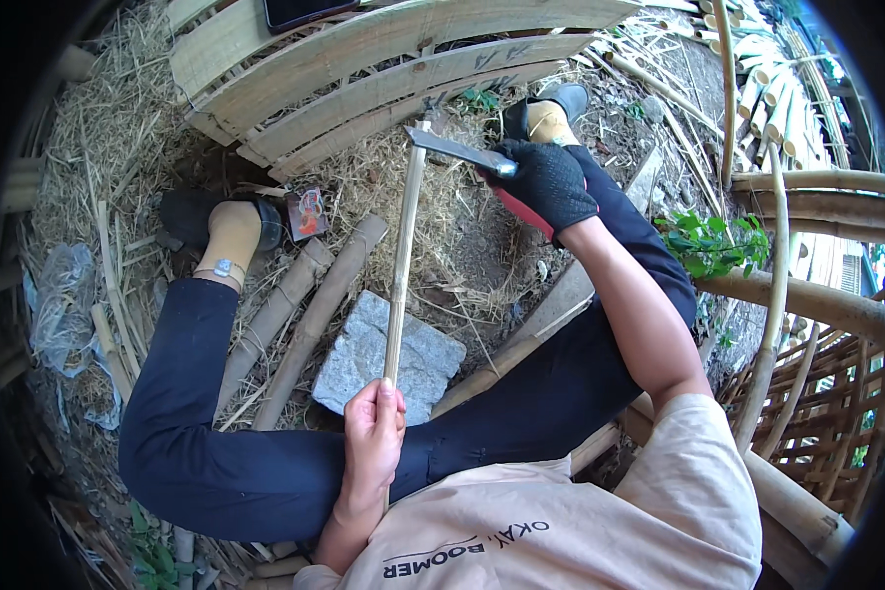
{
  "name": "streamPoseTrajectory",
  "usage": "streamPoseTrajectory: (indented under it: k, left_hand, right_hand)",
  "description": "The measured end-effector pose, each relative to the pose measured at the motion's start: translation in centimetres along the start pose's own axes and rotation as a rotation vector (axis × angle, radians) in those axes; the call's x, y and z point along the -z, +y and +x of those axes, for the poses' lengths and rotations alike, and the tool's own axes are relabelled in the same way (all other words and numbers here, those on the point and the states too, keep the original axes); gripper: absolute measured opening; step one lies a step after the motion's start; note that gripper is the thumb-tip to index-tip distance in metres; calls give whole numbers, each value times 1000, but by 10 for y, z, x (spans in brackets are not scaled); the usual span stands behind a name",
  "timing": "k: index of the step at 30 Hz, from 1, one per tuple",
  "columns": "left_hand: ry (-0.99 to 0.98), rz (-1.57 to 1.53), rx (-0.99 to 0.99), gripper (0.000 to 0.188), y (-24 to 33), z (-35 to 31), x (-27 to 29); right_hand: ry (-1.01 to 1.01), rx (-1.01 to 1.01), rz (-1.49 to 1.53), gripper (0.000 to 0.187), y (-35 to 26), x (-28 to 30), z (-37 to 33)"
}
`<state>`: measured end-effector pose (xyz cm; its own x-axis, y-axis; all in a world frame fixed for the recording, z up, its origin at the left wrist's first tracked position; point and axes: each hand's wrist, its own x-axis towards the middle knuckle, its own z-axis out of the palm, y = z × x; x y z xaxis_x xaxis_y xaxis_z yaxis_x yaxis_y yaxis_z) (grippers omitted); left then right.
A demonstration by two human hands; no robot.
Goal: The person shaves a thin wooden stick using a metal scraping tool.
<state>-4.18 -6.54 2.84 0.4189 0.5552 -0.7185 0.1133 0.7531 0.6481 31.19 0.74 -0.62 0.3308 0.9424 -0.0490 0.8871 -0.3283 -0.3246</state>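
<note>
My bare left hand (pixel 374 428) is closed round the near end of a long, narrow bamboo strip (pixel 400 275), its thumb lying along the strip. The strip points away from me and leans slightly right. In a black and red glove, my right hand (pixel 549 189) grips a knife (pixel 457 150) by its handle. The knife's flat grey blade reaches left across the strip's far end and appears to touch it. Below the strip's middle lies a rough grey stone block (pixel 369 359), between my legs.
Two bamboo poles (pixel 315 320) lie left of the stone. Ahead stands a slatted wooden panel (pixel 364 103), with a dark phone (pixel 305 12) at its top. A small printed packet (pixel 307 213) sits near my left foot. Clear plastic (pixel 64 310) lies far left; bamboo rails (pixel 806 300) stand right.
</note>
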Motion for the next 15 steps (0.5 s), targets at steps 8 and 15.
streamPoseTrajectory:
  k: [8, 15]
  left_hand:
    - [37, -67, 59, 38, 5, 0, 4]
    - [70, 49, -21, 39, -11, -1, 4]
  right_hand:
    - [-304, 313, -4, 13, -56, -6, -38]
    - [-346, 329, -142, 16, -53, -21, -30]
